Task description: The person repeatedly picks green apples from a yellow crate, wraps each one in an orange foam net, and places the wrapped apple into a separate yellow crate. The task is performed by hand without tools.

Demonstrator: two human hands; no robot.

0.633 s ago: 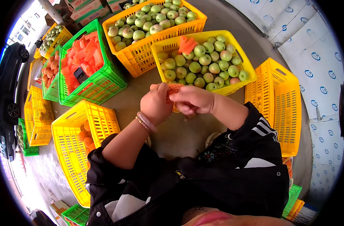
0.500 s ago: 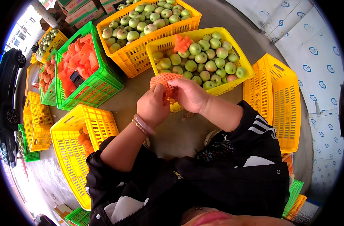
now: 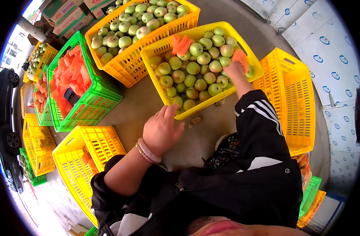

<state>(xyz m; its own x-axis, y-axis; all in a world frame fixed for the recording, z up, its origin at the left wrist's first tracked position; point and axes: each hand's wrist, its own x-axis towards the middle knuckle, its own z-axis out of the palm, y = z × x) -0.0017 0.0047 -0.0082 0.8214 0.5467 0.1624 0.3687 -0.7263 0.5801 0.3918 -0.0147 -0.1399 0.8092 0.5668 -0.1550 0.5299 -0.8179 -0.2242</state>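
Observation:
My right hand (image 3: 235,72) reaches over the right end of a yellow crate (image 3: 211,103) of green, reddish-tinged apples (image 3: 193,68). Its fingers are closed around an orange foam fruit net (image 3: 239,58); whether an apple sits inside the net I cannot make out. Another orange foam net (image 3: 181,45) lies on the apples at the crate's far left. My left hand (image 3: 162,130), with a bracelet at the wrist, hovers empty in front of the crate's near left corner. Its thumb stands apart from the fingers.
Left of the apples stands a green crate (image 3: 89,103) of orange foam nets with a phone (image 3: 71,96) on top. Another apple crate (image 3: 128,67) is behind. Near left, a yellow crate (image 3: 75,157) holds orange-wrapped fruit (image 3: 88,159); a yellow crate (image 3: 300,106) stands at right.
My hands were together on an orange foam net before the crate. They have parted: the right has carried a net to the crate's right end, and the left has dropped back nearer me, its fingers loosened.

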